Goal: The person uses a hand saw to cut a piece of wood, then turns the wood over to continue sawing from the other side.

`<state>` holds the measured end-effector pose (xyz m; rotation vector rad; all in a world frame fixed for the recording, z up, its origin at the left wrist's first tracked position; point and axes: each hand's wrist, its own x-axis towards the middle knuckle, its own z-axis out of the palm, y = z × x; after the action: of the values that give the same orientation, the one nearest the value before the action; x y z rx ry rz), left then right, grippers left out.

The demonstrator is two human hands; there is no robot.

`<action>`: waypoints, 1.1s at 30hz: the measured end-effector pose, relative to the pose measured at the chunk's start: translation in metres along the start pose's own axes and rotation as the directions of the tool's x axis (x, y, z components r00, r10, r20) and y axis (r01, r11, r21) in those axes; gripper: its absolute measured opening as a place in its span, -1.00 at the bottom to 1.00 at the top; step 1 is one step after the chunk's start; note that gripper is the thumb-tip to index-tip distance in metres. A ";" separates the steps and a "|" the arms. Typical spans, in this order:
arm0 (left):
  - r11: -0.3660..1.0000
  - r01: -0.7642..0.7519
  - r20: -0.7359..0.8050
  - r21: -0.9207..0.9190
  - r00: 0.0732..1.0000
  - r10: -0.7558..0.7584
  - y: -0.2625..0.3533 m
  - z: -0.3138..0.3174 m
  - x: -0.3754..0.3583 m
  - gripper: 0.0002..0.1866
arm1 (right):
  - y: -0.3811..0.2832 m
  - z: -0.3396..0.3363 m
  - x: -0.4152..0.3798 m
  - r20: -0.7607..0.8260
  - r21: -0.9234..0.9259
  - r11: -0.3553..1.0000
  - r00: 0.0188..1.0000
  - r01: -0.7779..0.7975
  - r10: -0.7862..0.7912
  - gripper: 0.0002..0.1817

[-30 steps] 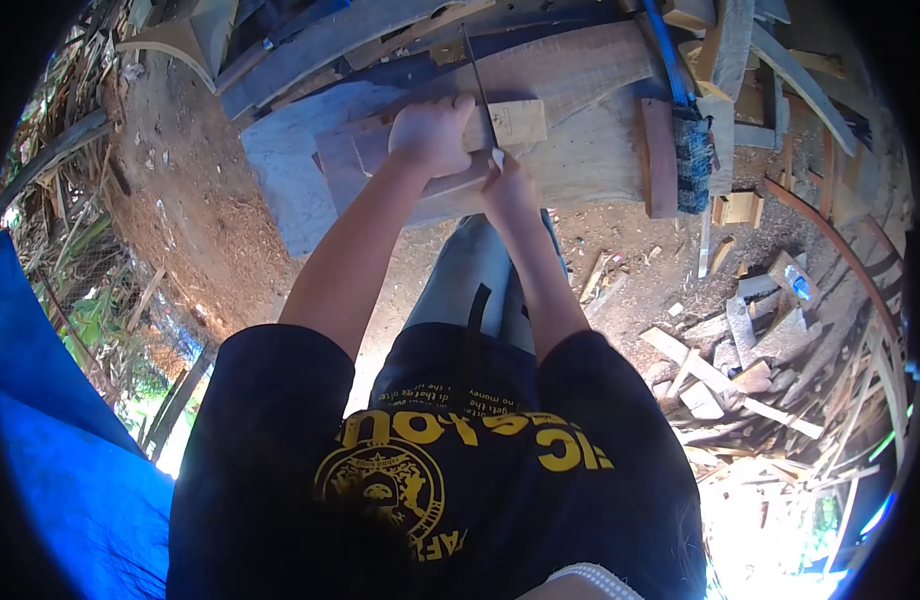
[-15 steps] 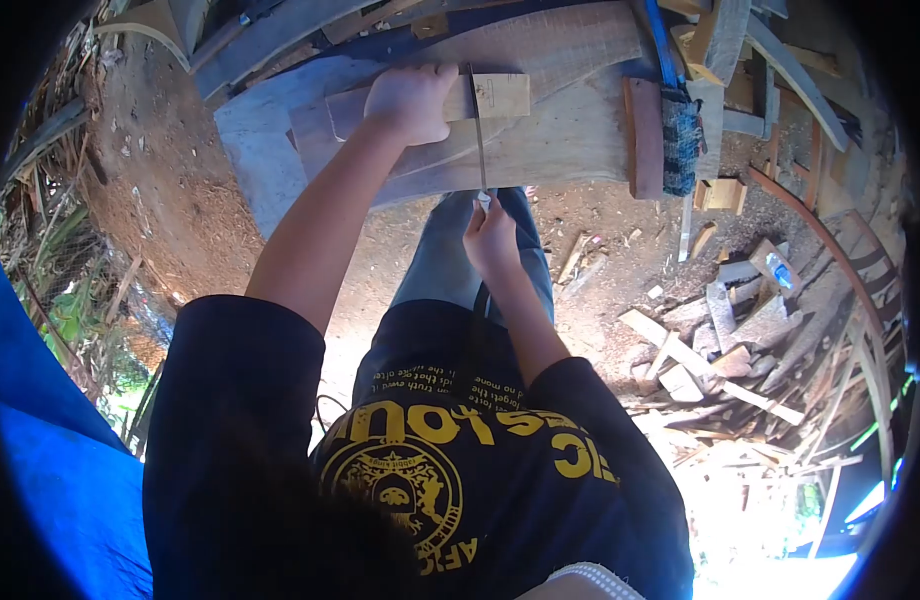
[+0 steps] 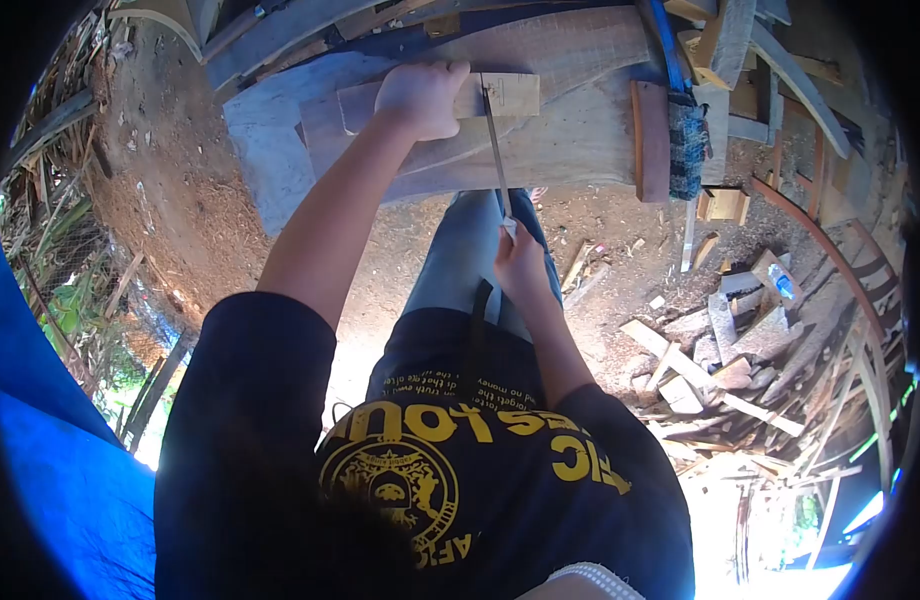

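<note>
My left hand [image 3: 420, 102] bears down on a small flat wooden board [image 3: 516, 96], its fingers wrapped over the board and partly hidden from me. Pencil-like marks show on the board's right end. In my right hand [image 3: 521, 262] is the light-coloured handle of a saw, and my fingers are closed around it. The narrow saw blade [image 3: 498, 155] points away from me, its far end lying across the board just right of my left hand. Beneath the board is a broad wooden work surface [image 3: 570, 145].
A reddish wood block [image 3: 651, 140] and a dark checked cloth bundle [image 3: 685, 150] sit at the work surface's right end. Wood offcuts [image 3: 725, 360] are heaped on the dirt floor to the right. Blue tarp [image 3: 55, 430] hangs at left.
My right hand has drawn the saw back toward my body and slightly right, so less blade reaches past the board. My left hand keeps its hold on the board.
</note>
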<state>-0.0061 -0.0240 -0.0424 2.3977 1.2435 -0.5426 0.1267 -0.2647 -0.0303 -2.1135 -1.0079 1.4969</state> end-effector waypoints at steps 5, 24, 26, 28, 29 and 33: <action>1.000 -0.002 0.007 0.002 1.000 0.002 0.001 -0.007 0.001 -0.43 | 0.031 -0.057 -0.061 -0.073 -0.117 0.993 0.997 -0.023 0.015 -0.76; 0.998 -0.036 0.118 -0.055 0.992 0.042 0.003 -0.041 -0.007 -0.43 | -0.010 -0.110 -0.094 -0.264 -0.170 0.985 0.963 0.004 -0.050 -0.79; 0.968 0.025 0.167 -0.249 0.986 0.018 -0.001 -0.037 -0.009 -0.48 | -0.024 -0.110 -0.104 -0.328 -0.184 0.981 0.938 0.054 -0.113 -0.77; 0.930 0.090 0.299 -0.356 0.954 0.022 0.001 -0.038 -0.015 -0.54 | -0.045 -0.116 -0.113 -0.348 -0.144 0.987 0.930 0.075 -0.121 -0.76; 0.875 0.181 0.428 -0.449 0.903 0.033 0.000 -0.040 -0.019 -0.59 | -0.058 -0.118 -0.117 -0.356 -0.107 0.989 0.925 0.101 -0.133 -0.75; 0.626 0.435 0.698 -0.647 0.668 0.258 -0.003 -0.031 -0.033 -0.67 | -0.095 -0.118 -0.135 -0.476 -0.029 0.963 0.844 0.267 -0.249 -0.72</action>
<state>-0.0211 -0.0293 0.0004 1.1267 0.9152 -0.7187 0.1780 -0.2852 0.1649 -2.0675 -1.0087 0.7990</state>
